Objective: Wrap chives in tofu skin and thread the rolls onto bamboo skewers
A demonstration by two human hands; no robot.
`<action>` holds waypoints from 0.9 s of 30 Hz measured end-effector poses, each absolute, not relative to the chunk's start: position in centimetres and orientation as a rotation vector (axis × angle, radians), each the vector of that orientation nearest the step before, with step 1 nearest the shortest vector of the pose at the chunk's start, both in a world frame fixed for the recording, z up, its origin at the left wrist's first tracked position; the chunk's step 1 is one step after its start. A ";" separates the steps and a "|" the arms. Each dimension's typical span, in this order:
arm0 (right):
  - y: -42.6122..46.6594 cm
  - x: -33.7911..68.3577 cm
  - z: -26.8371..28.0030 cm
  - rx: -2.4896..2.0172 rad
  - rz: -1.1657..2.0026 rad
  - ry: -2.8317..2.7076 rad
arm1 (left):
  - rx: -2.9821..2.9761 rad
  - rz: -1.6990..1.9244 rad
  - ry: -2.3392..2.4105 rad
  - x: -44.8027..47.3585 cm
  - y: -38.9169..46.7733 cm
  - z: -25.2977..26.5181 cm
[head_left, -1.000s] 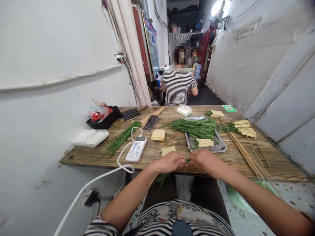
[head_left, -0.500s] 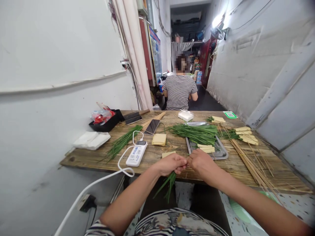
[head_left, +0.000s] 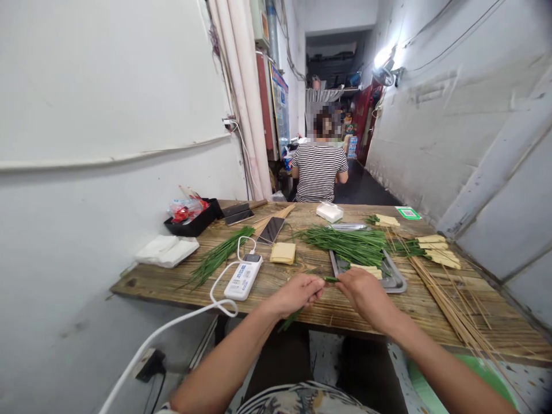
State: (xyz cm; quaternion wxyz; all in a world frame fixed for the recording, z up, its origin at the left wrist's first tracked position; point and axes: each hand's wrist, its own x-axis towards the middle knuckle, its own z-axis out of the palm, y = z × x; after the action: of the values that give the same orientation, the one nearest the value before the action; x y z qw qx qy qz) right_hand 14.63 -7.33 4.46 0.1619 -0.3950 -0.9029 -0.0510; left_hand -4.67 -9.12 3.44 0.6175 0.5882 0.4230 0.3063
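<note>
Above the table's front edge, my left hand [head_left: 301,293] is closed around a small bunch of green chives [head_left: 293,319], whose leafy ends hang below it. My right hand [head_left: 364,292] is closed at the other side of the bunch, and a short green length shows between the two hands. What else the fingers cover is hidden. Just behind my right hand, a metal tray [head_left: 399,282] carries a heap of long chives [head_left: 345,242] and pale yellow rolls [head_left: 366,269]. A stack of square, pale yellow sheets [head_left: 283,253] lies beyond my left hand.
Wooden skewers [head_left: 444,305] and more chive rolls [head_left: 437,250] lie on the right. Leftward are loose chives [head_left: 222,253], a white power bank [head_left: 244,279] with cable, phones [head_left: 271,229], tissues [head_left: 166,250] and a black box [head_left: 192,221]. A person in stripes [head_left: 319,172] sits beyond the table.
My hands have drawn slightly apart, showing green between them. The pale sheet beside my left hand no longer shows. Fewer leaf ends hang below. The camera view has shifted a little.
</note>
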 end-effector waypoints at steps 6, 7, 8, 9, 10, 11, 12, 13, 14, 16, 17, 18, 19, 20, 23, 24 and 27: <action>-7.5 13.5 3.4 -1.150 0.236 -2.191 | 1.281 1.046 0.932 -3.1 -8.7 2.4; -7.6 13.1 3.1 -1.140 0.304 -2.117 | 1.245 1.097 0.927 -2.8 -8.6 2.2; -7.6 12.7 2.7 -1.129 0.363 -2.038 | 1.232 1.147 0.933 -2.5 -8.4 2.1; -7.7 12.3 2.4 -1.119 0.415 -1.959 | 1.237 1.194 0.948 -2.3 -8.3 2.0; -7.7 11.9 2.0 -1.113 0.459 -1.883 | 1.251 1.240 0.966 -2.1 -8.2 2.0; -7.8 11.4 1.7 -1.110 0.497 -1.810 | 1.267 1.279 0.981 -1.9 -8.2 2.0; -7.8 11.0 1.4 -1.110 0.529 -1.746 | 1.277 1.308 0.985 -1.7 -8.1 2.1; -7.8 10.6 1.1 -1.111 0.553 -1.695 | 1.277 1.326 0.981 -1.6 -8.0 2.2; -7.9 10.2 0.9 -1.113 0.568 -1.658 | 1.271 1.335 0.969 -1.6 -7.9 2.3; -8.0 9.6 0.6 -1.117 0.570 -1.616 | 1.258 1.338 0.942 -1.5 -7.9 2.5; -8.1 9.4 0.6 -1.120 0.549 -1.606 | 1.256 1.339 0.939 -1.5 -7.9 2.6; -8.2 9.2 0.6 -1.121 0.510 -1.611 | 1.262 1.340 0.947 -1.5 -8.0 2.7; -8.3 9.1 0.7 -1.121 0.447 -1.634 | 1.276 1.340 0.964 -1.6 -8.1 2.8; -8.4 9.1 0.7 -1.122 0.360 -1.684 | 1.296 1.341 0.983 -1.5 -8.3 2.9; -8.8 9.0 1.1 -1.181 -0.003 -1.897 | 1.377 1.348 1.023 -1.4 -8.7 3.1; -8.9 9.0 1.2 -1.222 -0.122 -1.968 | 1.410 1.354 1.042 -1.4 -8.7 3.0; -8.9 8.8 1.4 -1.339 -0.327 -2.175 | 1.549 1.339 1.207 -1.7 -8.2 2.4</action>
State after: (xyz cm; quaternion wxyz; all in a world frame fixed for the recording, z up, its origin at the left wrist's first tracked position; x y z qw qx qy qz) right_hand 8.77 -8.95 1.43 0.2795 -0.4993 -0.8110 -0.1220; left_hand -1.74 -8.22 2.40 0.3731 0.6046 0.4711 0.5227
